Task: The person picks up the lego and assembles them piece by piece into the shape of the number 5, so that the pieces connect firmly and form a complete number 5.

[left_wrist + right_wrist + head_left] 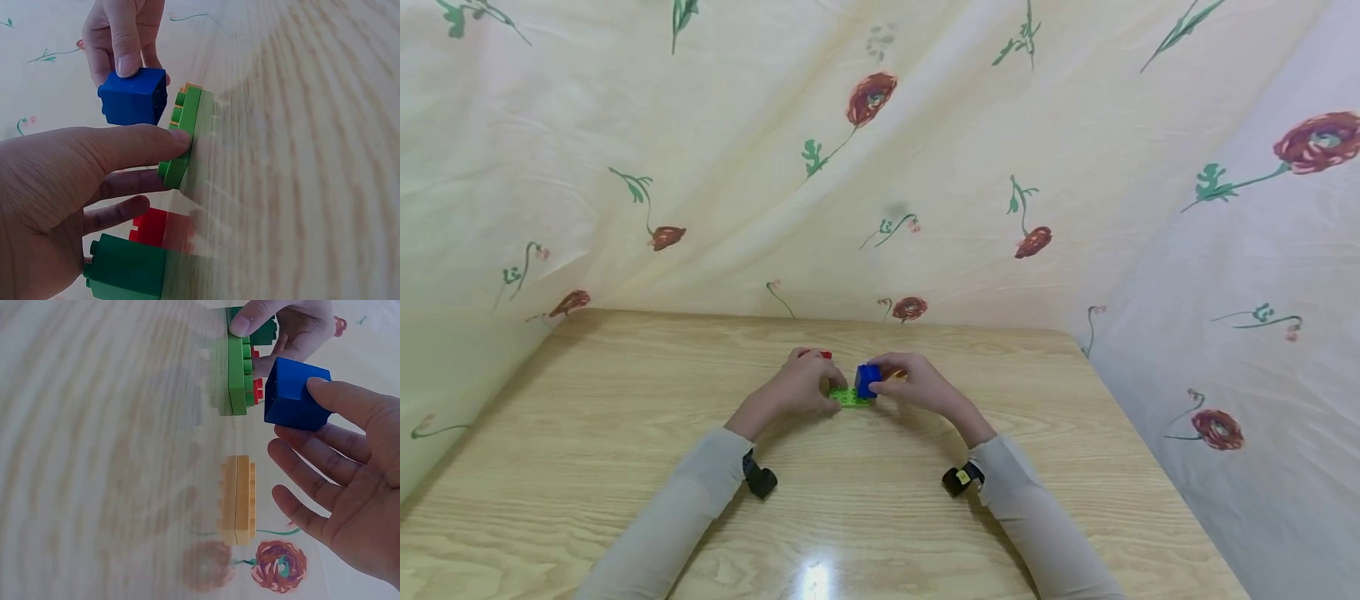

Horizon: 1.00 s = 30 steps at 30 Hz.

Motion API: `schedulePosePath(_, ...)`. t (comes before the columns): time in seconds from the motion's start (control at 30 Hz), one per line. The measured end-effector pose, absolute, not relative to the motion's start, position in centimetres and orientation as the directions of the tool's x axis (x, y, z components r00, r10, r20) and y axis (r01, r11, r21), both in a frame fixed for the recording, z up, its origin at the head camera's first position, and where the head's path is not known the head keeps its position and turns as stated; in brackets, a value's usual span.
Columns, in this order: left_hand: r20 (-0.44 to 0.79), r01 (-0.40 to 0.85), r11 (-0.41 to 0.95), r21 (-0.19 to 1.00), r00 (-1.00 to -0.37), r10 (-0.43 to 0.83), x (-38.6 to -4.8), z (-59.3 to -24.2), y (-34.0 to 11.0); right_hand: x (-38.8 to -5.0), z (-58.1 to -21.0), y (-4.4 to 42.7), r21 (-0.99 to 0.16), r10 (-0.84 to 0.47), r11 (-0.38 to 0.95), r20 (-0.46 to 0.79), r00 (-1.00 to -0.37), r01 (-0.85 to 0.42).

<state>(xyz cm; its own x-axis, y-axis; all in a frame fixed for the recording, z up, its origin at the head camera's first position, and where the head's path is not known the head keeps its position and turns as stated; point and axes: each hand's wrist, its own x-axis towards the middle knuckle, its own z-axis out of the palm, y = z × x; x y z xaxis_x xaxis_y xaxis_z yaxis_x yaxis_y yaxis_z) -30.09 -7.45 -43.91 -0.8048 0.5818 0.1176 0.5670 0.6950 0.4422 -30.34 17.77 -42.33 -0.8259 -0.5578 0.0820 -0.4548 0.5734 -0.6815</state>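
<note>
My left hand (pixel 801 387) pinches one end of a flat light green toy building brick (pixel 852 401) on the table, thumb on its near side. In my right hand (pixel 921 385), a blue building brick (pixel 866 381) is held between thumb and fingers. The left wrist view shows that blue brick (pixel 132 99) close above the green brick's studs, beside the left thumb; a small gap appears between the two in the right wrist view. Behind the left hand stand a dark green brick (pixel 127 267) and a red brick (pixel 151 226).
An orange-yellow brick (pixel 237 500) lies on the table near the right hand's fingers, mostly hidden in the head view. The wooden table (pixel 865 517) meets a flower-patterned cloth (pixel 737 167) at its back and right edges.
</note>
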Motion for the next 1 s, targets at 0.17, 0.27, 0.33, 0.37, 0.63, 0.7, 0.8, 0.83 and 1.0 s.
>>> schedulePosePath(0.17,0.124,0.57,0.693,0.442,-0.804,0.582,-30.0,-43.88,-7.49,-30.16,-42.26,17.52,-0.676,-0.55,0.583,0.078,-0.831,-0.449)
schedulePosePath(0.27,0.123,0.567,0.69,0.45,-0.805,0.581,-29.89,-43.74,-7.47,-30.12,-42.27,17.4,-0.673,-0.546,0.59,0.074,-0.834,-0.446)
schedulePosePath(0.33,0.123,0.565,0.688,0.455,-0.806,0.579,-29.79,-43.65,-7.47,-30.09,-42.27,17.35,-0.67,-0.548,0.593,0.072,-0.833,-0.447)
schedulePosePath(0.37,0.124,0.565,0.687,0.457,-0.806,0.579,-29.76,-43.62,-7.46,-30.08,-42.27,17.32,-0.667,-0.55,0.594,0.07,-0.832,-0.449)
schedulePosePath(0.63,0.127,0.571,0.689,0.446,-0.802,0.583,-29.71,-43.57,-7.51,-30.04,-42.15,17.14,-0.657,-0.569,0.596,0.06,-0.82,-0.462)
schedulePosePath(0.7,0.124,0.57,0.689,0.447,-0.803,0.583,-29.76,-43.59,-7.53,-30.04,-42.11,17.12,-0.656,-0.575,0.595,0.057,-0.816,-0.465)
schedulePosePath(0.8,0.119,0.567,0.691,0.449,-0.804,0.582,-29.83,-43.64,-7.51,-30.02,-42.06,17.04,-0.653,-0.58,0.595,0.054,-0.813,-0.468)
schedulePosePath(0.83,0.117,0.566,0.691,0.449,-0.804,0.583,-29.83,-43.65,-7.53,-30.03,-42.06,17.04,-0.652,-0.583,0.595,0.053,-0.811,-0.47)
schedulePosePath(1.0,0.113,0.564,0.689,0.455,-0.804,0.584,-29.82,-43.69,-7.56,-29.99,-42.02,17.06,-0.648,-0.592,0.596,0.046,-0.805,-0.475)
